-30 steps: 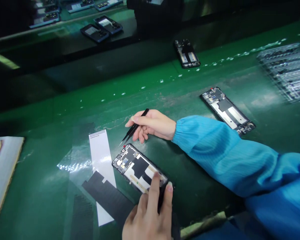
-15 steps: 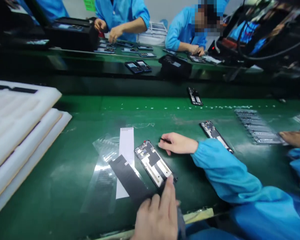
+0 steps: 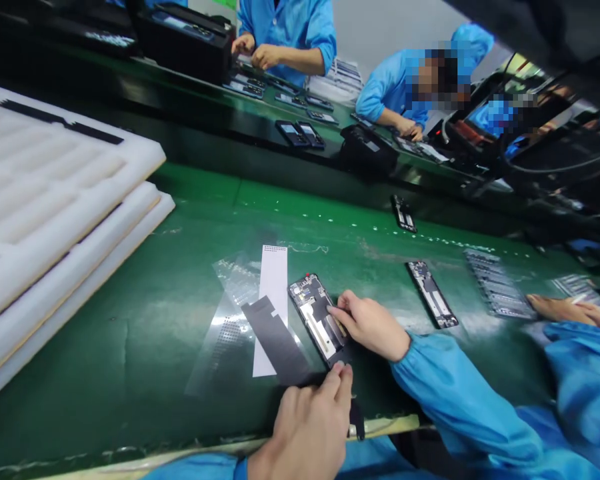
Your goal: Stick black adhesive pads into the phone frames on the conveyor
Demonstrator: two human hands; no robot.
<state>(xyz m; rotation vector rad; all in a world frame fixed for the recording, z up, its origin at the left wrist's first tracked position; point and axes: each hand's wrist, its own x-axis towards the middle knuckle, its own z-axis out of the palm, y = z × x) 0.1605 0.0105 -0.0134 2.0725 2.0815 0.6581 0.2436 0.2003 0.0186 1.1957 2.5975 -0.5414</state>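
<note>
an open phone chassis (image 3: 313, 313) lies at lower centre of the frame on a green bench mat (image 3: 130, 347), pressed by the curled fingers (image 3: 337, 310) of the right hand (image 3: 370, 325). the left hand (image 3: 307, 427) is curled below it, beside a black film strip (image 3: 275, 340); any grip cannot be told. the film could be creased or set askew if dragged, and exposed parts could be scratched under pressure.

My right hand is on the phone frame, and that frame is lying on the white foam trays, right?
No: the phone frame lies on the green mat, not the foam trays, as the head view shows. Your right hand is on it.
</note>
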